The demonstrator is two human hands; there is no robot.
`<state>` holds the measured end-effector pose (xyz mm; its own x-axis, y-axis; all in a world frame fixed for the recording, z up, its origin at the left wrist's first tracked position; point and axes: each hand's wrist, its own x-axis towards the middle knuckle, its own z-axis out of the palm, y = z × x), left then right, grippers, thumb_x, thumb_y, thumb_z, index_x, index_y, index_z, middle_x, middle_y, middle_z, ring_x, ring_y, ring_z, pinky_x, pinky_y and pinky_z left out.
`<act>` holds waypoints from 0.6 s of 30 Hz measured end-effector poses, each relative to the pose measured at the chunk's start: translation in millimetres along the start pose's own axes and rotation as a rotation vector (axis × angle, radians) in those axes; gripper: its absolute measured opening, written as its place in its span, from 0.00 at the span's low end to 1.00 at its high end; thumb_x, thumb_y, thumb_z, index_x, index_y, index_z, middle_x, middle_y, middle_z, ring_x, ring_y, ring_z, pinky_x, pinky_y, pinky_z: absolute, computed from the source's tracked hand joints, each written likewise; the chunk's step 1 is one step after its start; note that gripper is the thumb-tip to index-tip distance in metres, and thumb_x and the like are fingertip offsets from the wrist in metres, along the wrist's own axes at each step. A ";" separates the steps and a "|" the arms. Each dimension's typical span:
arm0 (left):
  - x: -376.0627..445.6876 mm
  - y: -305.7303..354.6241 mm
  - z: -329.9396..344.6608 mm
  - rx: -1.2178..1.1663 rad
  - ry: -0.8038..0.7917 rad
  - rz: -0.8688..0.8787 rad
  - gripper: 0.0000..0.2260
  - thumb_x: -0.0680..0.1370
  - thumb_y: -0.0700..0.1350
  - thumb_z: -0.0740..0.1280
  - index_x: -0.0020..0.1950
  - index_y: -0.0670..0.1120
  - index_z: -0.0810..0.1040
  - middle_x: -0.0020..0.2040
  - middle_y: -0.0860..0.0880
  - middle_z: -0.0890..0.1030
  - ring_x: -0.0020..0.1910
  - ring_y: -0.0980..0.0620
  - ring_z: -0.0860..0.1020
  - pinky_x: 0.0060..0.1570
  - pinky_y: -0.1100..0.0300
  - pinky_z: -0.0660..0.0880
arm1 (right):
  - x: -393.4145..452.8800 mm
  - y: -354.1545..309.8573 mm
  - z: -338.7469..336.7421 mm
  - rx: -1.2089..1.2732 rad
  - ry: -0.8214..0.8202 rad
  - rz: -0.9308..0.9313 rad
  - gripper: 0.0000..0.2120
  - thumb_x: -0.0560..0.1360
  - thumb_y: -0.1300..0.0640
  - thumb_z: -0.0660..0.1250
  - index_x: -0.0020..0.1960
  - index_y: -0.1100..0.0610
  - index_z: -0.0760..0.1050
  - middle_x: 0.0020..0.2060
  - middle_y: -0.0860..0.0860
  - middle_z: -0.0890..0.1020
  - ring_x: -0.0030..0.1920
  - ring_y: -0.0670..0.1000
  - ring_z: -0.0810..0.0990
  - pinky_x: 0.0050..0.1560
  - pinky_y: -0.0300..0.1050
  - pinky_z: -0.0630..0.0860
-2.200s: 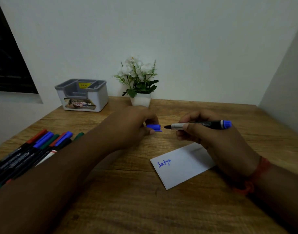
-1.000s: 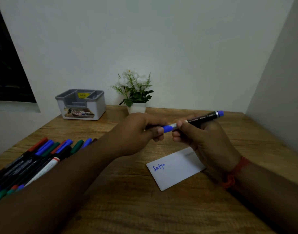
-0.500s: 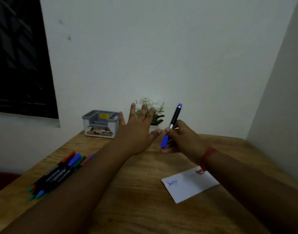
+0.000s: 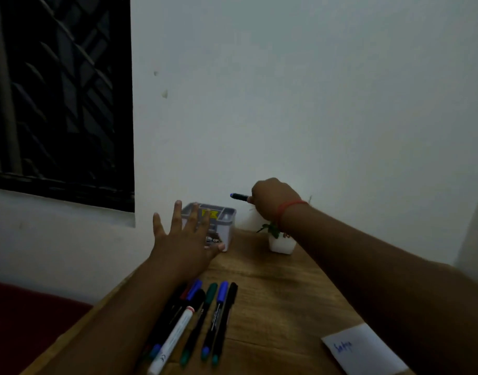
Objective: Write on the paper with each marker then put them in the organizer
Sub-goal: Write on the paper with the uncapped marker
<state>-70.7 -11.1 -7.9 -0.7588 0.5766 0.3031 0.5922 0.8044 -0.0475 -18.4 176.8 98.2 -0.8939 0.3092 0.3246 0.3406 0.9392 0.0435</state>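
Your right hand (image 4: 270, 200) grips the capped blue-and-black marker (image 4: 240, 197) lying level, just up-right of the grey compartmented plastic organizer (image 4: 227, 226), nearer its opening than your left hand (image 4: 183, 247), whose fingers (image 4: 175, 215) spread open before it

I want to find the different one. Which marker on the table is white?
The white-bodied marker with a red band, lying left in the row; the others there have dark bodies.
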 end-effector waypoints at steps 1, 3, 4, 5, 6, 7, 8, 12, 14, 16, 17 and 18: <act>-1.1 0.3 -1.0 -0.002 0.026 0.008 0.37 0.77 0.71 0.42 0.79 0.53 0.33 0.79 0.50 0.32 0.75 0.42 0.27 0.69 0.30 0.36 | 7.4 -4.0 -3.4 -0.039 -0.011 -0.006 0.16 0.81 0.48 0.63 0.56 0.61 0.79 0.46 0.58 0.80 0.42 0.56 0.76 0.44 0.46 0.74; -1.3 -2.9 -3.1 -0.016 0.055 0.014 0.37 0.77 0.71 0.42 0.79 0.54 0.34 0.79 0.50 0.32 0.74 0.43 0.27 0.70 0.30 0.36 | 25.4 -12.0 -5.5 -0.069 -0.019 -0.024 0.15 0.81 0.50 0.65 0.56 0.62 0.79 0.51 0.60 0.81 0.42 0.57 0.75 0.44 0.46 0.73; -1.5 -4.2 -3.2 -0.021 0.046 0.016 0.38 0.76 0.71 0.41 0.79 0.54 0.34 0.78 0.51 0.32 0.74 0.43 0.27 0.69 0.30 0.36 | 33.5 -15.6 -4.9 -0.075 -0.024 -0.032 0.15 0.81 0.50 0.66 0.56 0.62 0.79 0.52 0.61 0.82 0.43 0.57 0.75 0.44 0.46 0.72; -1.6 -5.5 -2.7 -0.026 0.031 0.019 0.38 0.76 0.72 0.41 0.79 0.54 0.33 0.78 0.51 0.31 0.74 0.43 0.26 0.69 0.30 0.36 | 40.8 -19.3 -3.4 -0.078 -0.032 -0.039 0.15 0.81 0.50 0.66 0.55 0.62 0.79 0.53 0.61 0.82 0.43 0.58 0.75 0.44 0.46 0.72; -1.6 -6.1 -2.3 -0.032 0.018 0.022 0.38 0.76 0.72 0.41 0.78 0.54 0.33 0.78 0.51 0.31 0.74 0.43 0.26 0.69 0.30 0.36 | 47.0 -22.0 -1.1 -0.077 -0.040 -0.042 0.15 0.80 0.50 0.67 0.55 0.63 0.79 0.53 0.62 0.82 0.44 0.58 0.76 0.44 0.46 0.72; -1.4 -7.9 -1.4 -0.040 0.010 0.021 0.38 0.76 0.72 0.41 0.78 0.54 0.33 0.78 0.50 0.31 0.74 0.43 0.26 0.69 0.30 0.36 | 53.5 -26.1 1.7 -0.076 -0.047 -0.045 0.15 0.80 0.50 0.67 0.54 0.63 0.78 0.53 0.62 0.82 0.46 0.59 0.78 0.44 0.46 0.72; -0.9 -9.3 -0.6 -0.047 0.004 0.019 0.38 0.76 0.72 0.42 0.78 0.54 0.33 0.78 0.50 0.31 0.74 0.43 0.26 0.69 0.30 0.36 | 59.2 -29.9 5.2 -0.069 -0.054 -0.049 0.15 0.80 0.49 0.68 0.54 0.63 0.78 0.52 0.62 0.82 0.49 0.60 0.80 0.44 0.47 0.72; 0.2 -11.0 1.9 -0.032 -0.018 0.027 0.38 0.76 0.72 0.42 0.78 0.54 0.32 0.78 0.49 0.30 0.74 0.41 0.26 0.69 0.29 0.36 | 76.2 -42.6 16.7 -0.031 -0.072 -0.053 0.15 0.78 0.52 0.72 0.55 0.65 0.78 0.53 0.62 0.83 0.55 0.60 0.82 0.48 0.48 0.75; 0.1 -9.3 2.2 -0.017 -0.018 0.036 0.38 0.76 0.72 0.43 0.78 0.54 0.33 0.78 0.49 0.31 0.74 0.41 0.27 0.69 0.28 0.36 | 83.4 -46.1 23.1 -0.012 -0.078 -0.044 0.14 0.77 0.56 0.72 0.56 0.65 0.79 0.54 0.61 0.84 0.57 0.60 0.82 0.49 0.47 0.76; 0.6 -7.4 2.2 -0.005 -0.014 0.048 0.38 0.76 0.72 0.44 0.78 0.55 0.34 0.79 0.48 0.32 0.74 0.40 0.27 0.69 0.28 0.35 | 88.9 -48.4 28.8 0.009 -0.075 -0.030 0.11 0.77 0.62 0.70 0.57 0.65 0.79 0.55 0.61 0.83 0.57 0.59 0.82 0.49 0.46 0.76; 1.1 -6.6 2.7 0.000 -0.013 0.053 0.38 0.76 0.72 0.44 0.78 0.55 0.34 0.79 0.48 0.32 0.74 0.40 0.27 0.68 0.28 0.35 | 90.9 -48.9 31.7 0.028 -0.070 -0.021 0.10 0.77 0.65 0.68 0.58 0.65 0.78 0.56 0.61 0.83 0.58 0.59 0.81 0.49 0.46 0.76; 1.7 -6.0 3.5 0.005 -0.014 0.056 0.38 0.76 0.72 0.45 0.78 0.55 0.33 0.79 0.48 0.32 0.75 0.40 0.28 0.68 0.28 0.35 | 92.0 -49.3 34.3 0.051 -0.060 -0.013 0.11 0.77 0.67 0.64 0.59 0.65 0.77 0.57 0.61 0.81 0.59 0.60 0.80 0.50 0.46 0.76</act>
<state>-76.5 -14.4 -10.4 -0.7279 0.6230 0.2866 0.6329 0.7712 -0.0688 -127.4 164.0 93.5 -0.9146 0.3034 0.2673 0.3144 0.9493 -0.0015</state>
